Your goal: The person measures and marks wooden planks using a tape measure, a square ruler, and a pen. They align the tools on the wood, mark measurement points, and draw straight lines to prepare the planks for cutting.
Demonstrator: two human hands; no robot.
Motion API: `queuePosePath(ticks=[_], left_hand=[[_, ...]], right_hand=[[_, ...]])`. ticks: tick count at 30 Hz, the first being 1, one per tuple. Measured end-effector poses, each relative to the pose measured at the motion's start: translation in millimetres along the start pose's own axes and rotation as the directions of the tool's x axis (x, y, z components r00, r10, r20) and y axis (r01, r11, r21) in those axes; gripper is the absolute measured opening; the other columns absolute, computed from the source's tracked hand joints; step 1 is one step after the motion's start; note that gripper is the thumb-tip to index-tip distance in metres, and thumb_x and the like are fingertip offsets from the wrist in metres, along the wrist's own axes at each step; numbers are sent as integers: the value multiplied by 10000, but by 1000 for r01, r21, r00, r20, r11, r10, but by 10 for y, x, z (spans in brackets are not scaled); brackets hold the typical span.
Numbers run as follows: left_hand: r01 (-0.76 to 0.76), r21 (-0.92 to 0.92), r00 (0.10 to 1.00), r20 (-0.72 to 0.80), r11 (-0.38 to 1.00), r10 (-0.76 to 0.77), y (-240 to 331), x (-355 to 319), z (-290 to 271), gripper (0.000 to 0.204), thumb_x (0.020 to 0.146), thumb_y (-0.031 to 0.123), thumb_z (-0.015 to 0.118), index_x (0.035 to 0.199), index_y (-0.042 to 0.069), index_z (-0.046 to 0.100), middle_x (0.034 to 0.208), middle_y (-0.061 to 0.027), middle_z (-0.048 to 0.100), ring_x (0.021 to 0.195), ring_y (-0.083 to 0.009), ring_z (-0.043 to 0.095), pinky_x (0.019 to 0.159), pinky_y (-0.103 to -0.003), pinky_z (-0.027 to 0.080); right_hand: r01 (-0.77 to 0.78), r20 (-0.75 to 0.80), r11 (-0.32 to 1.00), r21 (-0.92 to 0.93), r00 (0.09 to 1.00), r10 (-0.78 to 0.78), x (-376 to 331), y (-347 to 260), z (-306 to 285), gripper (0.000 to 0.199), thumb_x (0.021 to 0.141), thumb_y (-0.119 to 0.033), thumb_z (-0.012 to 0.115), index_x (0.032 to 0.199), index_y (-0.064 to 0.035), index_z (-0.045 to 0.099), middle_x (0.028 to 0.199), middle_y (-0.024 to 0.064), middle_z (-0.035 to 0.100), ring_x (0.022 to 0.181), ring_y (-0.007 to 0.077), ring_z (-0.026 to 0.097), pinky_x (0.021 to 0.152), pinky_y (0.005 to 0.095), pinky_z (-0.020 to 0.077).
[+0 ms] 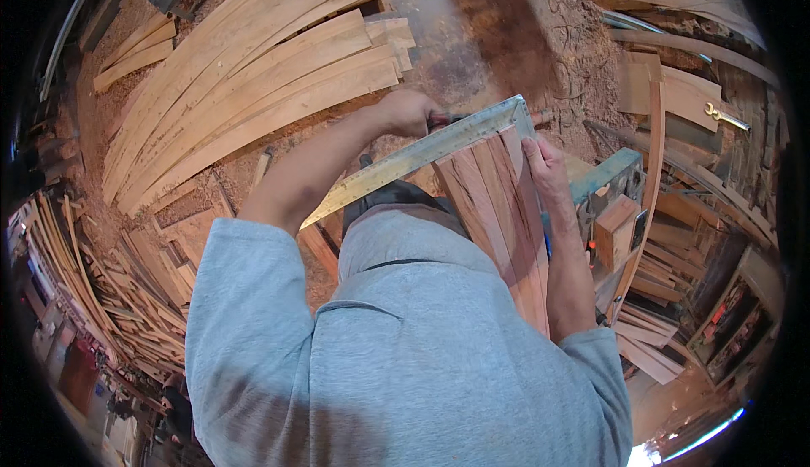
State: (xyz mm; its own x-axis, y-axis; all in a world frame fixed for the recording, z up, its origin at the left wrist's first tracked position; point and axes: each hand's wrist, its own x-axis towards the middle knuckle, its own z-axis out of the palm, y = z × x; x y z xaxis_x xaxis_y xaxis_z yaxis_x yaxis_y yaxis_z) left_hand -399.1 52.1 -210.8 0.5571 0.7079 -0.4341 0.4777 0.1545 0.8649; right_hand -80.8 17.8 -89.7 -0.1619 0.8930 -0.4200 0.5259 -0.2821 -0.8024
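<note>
A large metal carpenter's square (405,155) lies across the ends of several reddish planks (494,197) set side by side. Its long yellowish arm runs down toward my left elbow, and its corner sits at the planks' far end. My right hand (548,167) grips the short arm at that corner, thumb on the metal, beside the rightmost plank. Beyond the long arm, my left hand (407,113) is closed round a slim dark-reddish tool (440,118). The square partly hides this tool, so its kind is unclear.
Long curved boards (253,87) lie stacked at the far left on a floor strewn with sawdust. On the right stand a blue-green bench part (606,173), a wood block (616,222) and an upright curved strip (655,155). A wrench (727,117) lies farther right.
</note>
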Motion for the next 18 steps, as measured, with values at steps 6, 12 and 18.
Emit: queuePosePath(ticks=[6,12,18], left_hand=[[-46,-136,998,-55,990,39,38,179,65,218,814,279,755,975,138,720,845,-98,714,767,-284,666,714,-398,525],[-75,207,997,11,976,75,98,146,39,200,800,243,751,965,137,714,830,-45,715,781,-244,668,712,-394,529],[132,-438,973,-116,889,-202,135,159,7,128,785,205,698,905,164,678,817,-73,719,774,-266,696,698,-423,553]], right_hand=[[-18,-10,999,43,1000,19,-15,-65,7,299,1055,-296,610,1040,-10,694,886,-63,579,842,63,485,748,244,419],[44,6,999,15,999,-44,8,-4,-6,294,1057,-300,606,972,-26,670,855,-70,538,810,60,458,706,241,396],[-33,27,999,-17,999,34,2,-15,-26,315,1064,-304,590,937,-23,656,829,-78,522,802,60,447,700,247,389]])
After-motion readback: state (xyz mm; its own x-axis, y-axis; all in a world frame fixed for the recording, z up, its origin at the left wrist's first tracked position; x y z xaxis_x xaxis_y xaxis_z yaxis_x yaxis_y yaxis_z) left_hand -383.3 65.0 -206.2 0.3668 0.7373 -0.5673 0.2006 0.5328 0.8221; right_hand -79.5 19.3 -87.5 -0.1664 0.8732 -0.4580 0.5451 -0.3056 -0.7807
